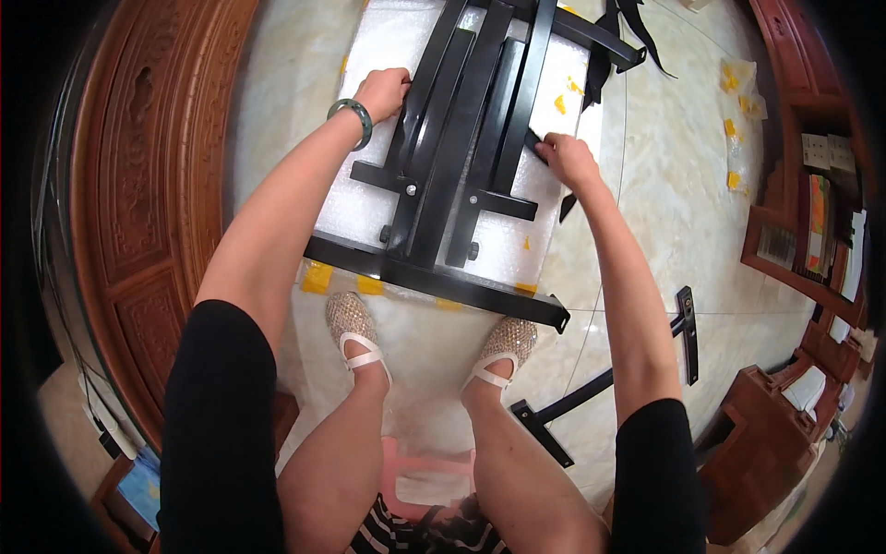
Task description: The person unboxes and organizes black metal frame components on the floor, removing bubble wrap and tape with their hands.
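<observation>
A black metal frame [432, 194] of parallel bars and cross bars lies on a white slab in bubble wrap [343, 220], held with yellow tape. My left hand [381, 91], with a dark bangle at the wrist, is at the frame's left outer bar. Its fingers are closed there, and whatever they hold is hidden. At the right side of the frame, the fingers of my right hand [569, 159] pinch a flat black strip that looks like a strap [533, 142]. Two round black knobs [473, 250] show near the frame's near cross bar [461, 292].
More black straps [637, 28] lie at the far right. On the tiled floor to the right rests a black bar with end plates [581, 392]. Carved wooden furniture [152, 185] lines the left. A wooden shelf [784, 254] stands right; a pink stool [397, 480] is below me.
</observation>
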